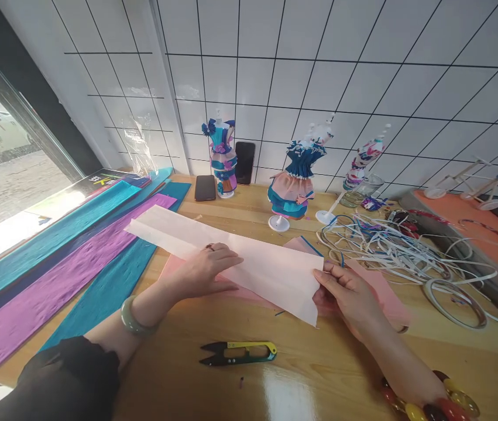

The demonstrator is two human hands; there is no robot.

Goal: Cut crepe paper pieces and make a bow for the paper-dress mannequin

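A long pale pink paper strip [270, 263] lies slantwise across the middle of the wooden table. My left hand [207, 270] rests flat on the strip's middle, its fingers extended and a ring on one of them. At the strip's right end, my right hand [347, 292] pinches the edge between thumb and fingers. Darker pink paper [380, 292] shows beneath the strip and the right hand. Thread snips [237, 353] with a yellow and teal handle lie nearer me, touched by neither hand.
Turquoise [99, 292] and purple [77, 275] crepe strips spread at left. Small dress forms in ruffled paper [291, 187] stand at the back beside two phones [205, 188]. Tangled white cords [389, 251] and a tape roll [454, 304] lie at right, near an orange surface [463, 228].
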